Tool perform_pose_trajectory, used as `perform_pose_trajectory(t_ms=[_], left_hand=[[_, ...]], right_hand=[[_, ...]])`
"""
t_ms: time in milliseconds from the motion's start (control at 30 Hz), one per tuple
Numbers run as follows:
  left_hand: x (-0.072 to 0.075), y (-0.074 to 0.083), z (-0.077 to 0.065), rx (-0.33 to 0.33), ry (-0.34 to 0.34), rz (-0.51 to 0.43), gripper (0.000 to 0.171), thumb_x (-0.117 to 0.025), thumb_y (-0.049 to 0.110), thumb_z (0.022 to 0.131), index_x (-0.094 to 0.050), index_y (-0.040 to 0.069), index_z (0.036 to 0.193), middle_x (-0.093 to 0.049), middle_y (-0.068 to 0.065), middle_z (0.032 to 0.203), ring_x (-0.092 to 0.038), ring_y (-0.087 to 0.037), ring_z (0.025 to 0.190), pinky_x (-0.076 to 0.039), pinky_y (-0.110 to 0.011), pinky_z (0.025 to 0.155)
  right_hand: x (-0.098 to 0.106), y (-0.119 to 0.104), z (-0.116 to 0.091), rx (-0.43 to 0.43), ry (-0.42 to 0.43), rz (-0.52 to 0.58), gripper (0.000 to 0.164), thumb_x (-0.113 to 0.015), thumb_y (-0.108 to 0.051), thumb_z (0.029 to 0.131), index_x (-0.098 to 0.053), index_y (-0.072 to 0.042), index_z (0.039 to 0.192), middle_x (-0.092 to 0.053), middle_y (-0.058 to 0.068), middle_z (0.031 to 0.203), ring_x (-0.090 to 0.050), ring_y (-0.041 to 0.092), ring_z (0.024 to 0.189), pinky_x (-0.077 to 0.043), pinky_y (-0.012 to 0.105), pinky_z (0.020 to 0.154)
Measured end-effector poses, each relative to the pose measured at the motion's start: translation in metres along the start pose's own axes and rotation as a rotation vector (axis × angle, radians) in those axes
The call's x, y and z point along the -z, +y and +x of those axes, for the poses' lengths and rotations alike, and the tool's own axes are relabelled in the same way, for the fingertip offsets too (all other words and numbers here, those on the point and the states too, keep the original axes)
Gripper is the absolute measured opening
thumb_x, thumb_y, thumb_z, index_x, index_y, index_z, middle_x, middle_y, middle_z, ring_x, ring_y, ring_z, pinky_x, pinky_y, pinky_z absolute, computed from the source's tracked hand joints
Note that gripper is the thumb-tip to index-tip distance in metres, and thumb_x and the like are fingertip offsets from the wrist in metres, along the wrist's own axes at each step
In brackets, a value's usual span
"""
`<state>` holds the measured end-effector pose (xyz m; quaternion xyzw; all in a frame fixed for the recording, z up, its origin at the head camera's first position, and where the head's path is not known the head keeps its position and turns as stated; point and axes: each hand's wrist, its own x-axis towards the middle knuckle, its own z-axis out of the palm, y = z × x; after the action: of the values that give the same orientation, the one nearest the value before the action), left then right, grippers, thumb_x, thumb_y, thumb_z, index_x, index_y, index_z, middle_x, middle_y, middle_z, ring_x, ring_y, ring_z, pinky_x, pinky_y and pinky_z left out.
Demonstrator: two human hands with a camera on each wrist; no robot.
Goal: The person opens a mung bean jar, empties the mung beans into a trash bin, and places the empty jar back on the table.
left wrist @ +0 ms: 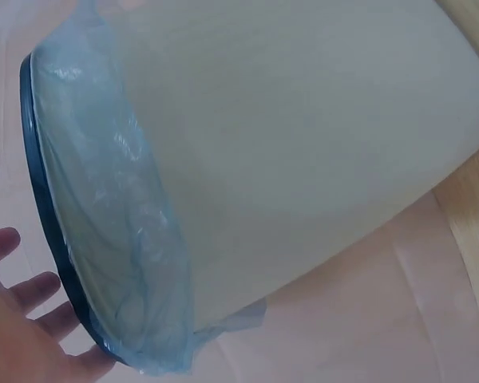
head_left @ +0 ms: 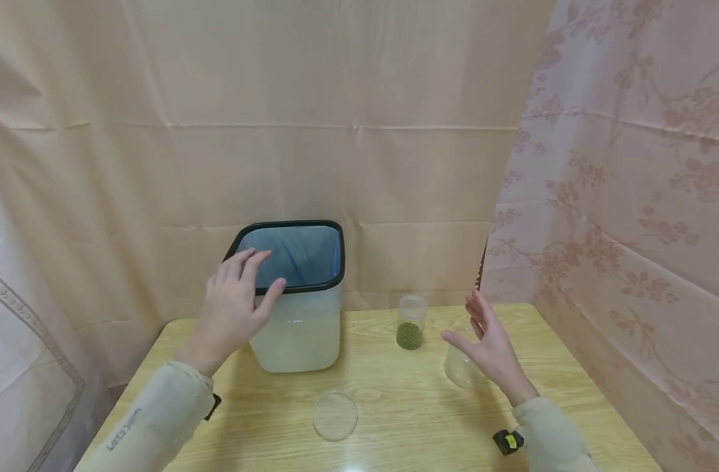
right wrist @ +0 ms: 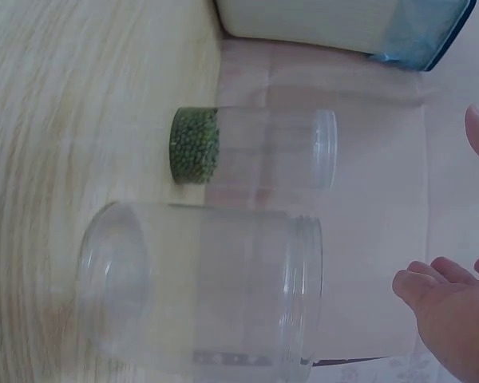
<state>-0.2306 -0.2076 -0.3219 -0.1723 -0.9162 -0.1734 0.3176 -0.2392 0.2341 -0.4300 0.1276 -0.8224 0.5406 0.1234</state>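
Note:
My left hand is at the near left of a white trash bin, fingers spread beside its dark rim. A blue plastic bag lines the bin and folds over its rim. My right hand hovers near the mouth of a large clear jar, thumb and fingers apart, holding nothing. Behind that jar stands a smaller clear jar with a lid on top and green beans at its bottom. A round clear lid lies flat on the table, between the two arms.
Everything stands on a light wood-grain table. A beige curtain hangs behind its far edge, and a pink floral curtain runs along the right side.

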Motion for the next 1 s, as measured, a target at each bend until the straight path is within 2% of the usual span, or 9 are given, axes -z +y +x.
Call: perform_pose_trajectory(t_ms=[267, 500, 767, 867, 1000], left_hand=[[-0.010, 0.005, -0.010, -0.086, 0.110, -0.001, 0.057, -0.062, 0.041, 0.096, -0.052, 0.005, 0.139, -0.048, -0.025, 0.142, -0.040, -0.048, 0.133, -0.028, -0.069, 0.102], [-0.020, 0.013, -0.022, -0.146, 0.151, -0.049, 0.058, -0.056, 0.046, 0.097, -0.051, 0.006, 0.139, -0.046, -0.027, 0.143, -0.038, -0.048, 0.134, -0.024, -0.071, 0.102], [-0.024, 0.024, -0.028, -0.209, 0.207, -0.082, 0.060, -0.045, 0.053, 0.102, -0.054, 0.006, 0.138, -0.048, -0.027, 0.140, -0.041, -0.049, 0.129, -0.028, -0.070, 0.096], [-0.024, 0.028, -0.029, -0.229, 0.218, -0.086, 0.059, -0.045, 0.053, 0.103, -0.055, 0.006, 0.137, -0.049, -0.027, 0.137, -0.043, -0.049, 0.126, -0.030, -0.068, 0.093], [-0.023, 0.034, -0.032, -0.223, 0.189, -0.086, 0.059, -0.045, 0.054, 0.102, -0.054, 0.007, 0.137, -0.049, -0.024, 0.135, -0.043, -0.047, 0.124, -0.033, -0.066, 0.089]], right_hand=[[-0.010, 0.003, 0.008, -0.018, -0.031, 0.044, 0.109, -0.082, -0.018, 0.088, -0.003, -0.011, 0.163, -0.019, 0.021, 0.164, -0.022, 0.040, 0.149, -0.022, 0.052, 0.117], [-0.018, 0.003, 0.012, -0.039, -0.046, 0.086, 0.111, -0.082, -0.020, 0.087, -0.001, -0.014, 0.163, -0.015, 0.020, 0.166, -0.020, 0.039, 0.151, -0.020, 0.052, 0.119], [-0.025, 0.005, 0.015, -0.049, -0.063, 0.094, 0.114, -0.083, -0.020, 0.086, 0.001, -0.013, 0.163, -0.012, 0.022, 0.166, -0.019, 0.040, 0.151, -0.020, 0.052, 0.118], [-0.027, 0.006, 0.015, -0.052, -0.064, 0.102, 0.115, -0.083, -0.020, 0.086, 0.001, -0.013, 0.163, -0.012, 0.022, 0.165, -0.019, 0.041, 0.150, -0.020, 0.053, 0.118], [-0.030, 0.006, 0.017, -0.055, -0.067, 0.120, 0.115, -0.083, -0.018, 0.086, 0.003, -0.012, 0.163, -0.011, 0.024, 0.165, -0.017, 0.042, 0.150, -0.020, 0.053, 0.118]])
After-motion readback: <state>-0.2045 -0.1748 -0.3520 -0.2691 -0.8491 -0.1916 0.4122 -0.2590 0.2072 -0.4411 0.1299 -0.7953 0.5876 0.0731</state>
